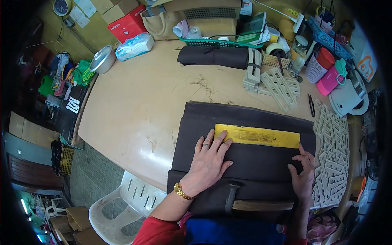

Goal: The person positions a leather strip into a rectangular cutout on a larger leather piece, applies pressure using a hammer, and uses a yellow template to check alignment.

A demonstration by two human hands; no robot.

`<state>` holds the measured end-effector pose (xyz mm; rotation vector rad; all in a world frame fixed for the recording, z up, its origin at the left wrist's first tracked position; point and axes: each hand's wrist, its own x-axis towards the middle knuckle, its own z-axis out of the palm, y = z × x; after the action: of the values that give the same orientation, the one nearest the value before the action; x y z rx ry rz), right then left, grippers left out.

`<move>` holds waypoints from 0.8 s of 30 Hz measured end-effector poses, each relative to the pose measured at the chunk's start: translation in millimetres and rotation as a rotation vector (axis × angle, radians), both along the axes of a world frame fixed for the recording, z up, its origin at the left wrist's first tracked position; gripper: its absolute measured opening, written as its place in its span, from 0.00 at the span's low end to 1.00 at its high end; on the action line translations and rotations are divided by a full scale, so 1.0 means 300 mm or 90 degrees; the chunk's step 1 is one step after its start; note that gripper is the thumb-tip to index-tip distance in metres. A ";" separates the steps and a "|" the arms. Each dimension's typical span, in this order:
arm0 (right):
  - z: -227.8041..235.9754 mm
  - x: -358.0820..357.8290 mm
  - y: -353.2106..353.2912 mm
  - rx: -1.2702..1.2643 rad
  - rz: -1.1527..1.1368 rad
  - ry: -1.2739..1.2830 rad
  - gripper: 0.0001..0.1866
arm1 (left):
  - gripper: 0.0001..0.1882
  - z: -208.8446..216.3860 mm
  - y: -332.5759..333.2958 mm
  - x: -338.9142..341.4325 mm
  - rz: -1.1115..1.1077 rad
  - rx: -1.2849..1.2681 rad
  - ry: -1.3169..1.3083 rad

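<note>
A flat yellow bar (269,138) with a worn, scratched face lies across a stack of dark cloth (253,112) in front of me. My left hand (208,161) is open, its fingertips resting on the bar's left end and the palm on the cloth. At the bar's right end, an index fingertip of my right hand (303,173) touches the lower corner. That hand's other fingers are slightly bent, with the thumb held apart. Nearer my body a hammer (263,205) with a wooden handle lies on the cloth, its metal head to the left.
Many pale rectangular frames (331,163) are heaped right of the cloth, with more frames (281,87) beyond. Small black snips (311,106) lie between them. A dark cloth roll (216,56) sits at the back. A white plastic chair (122,204) stands left of me.
</note>
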<state>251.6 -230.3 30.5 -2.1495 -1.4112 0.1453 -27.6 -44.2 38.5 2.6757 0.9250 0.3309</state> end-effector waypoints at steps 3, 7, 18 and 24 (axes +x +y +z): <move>0.002 0.000 0.002 0.002 0.005 -0.001 0.15 | 0.34 0.000 0.001 0.001 0.000 -0.003 -0.003; 0.004 -0.004 0.004 0.003 0.011 -0.008 0.15 | 0.34 -0.004 0.002 -0.004 0.000 0.000 -0.005; 0.067 0.033 0.006 -0.028 0.063 0.075 0.18 | 0.36 0.007 0.004 -0.010 0.001 -0.005 0.000; 0.117 0.229 0.192 -0.039 0.067 0.155 0.09 | 0.42 0.009 0.013 -0.001 -0.004 -0.020 -0.047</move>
<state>320.2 -172.7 65.6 -2.0257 -1.3926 0.4790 -28.1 -40.2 41.1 2.6177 0.8925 0.4079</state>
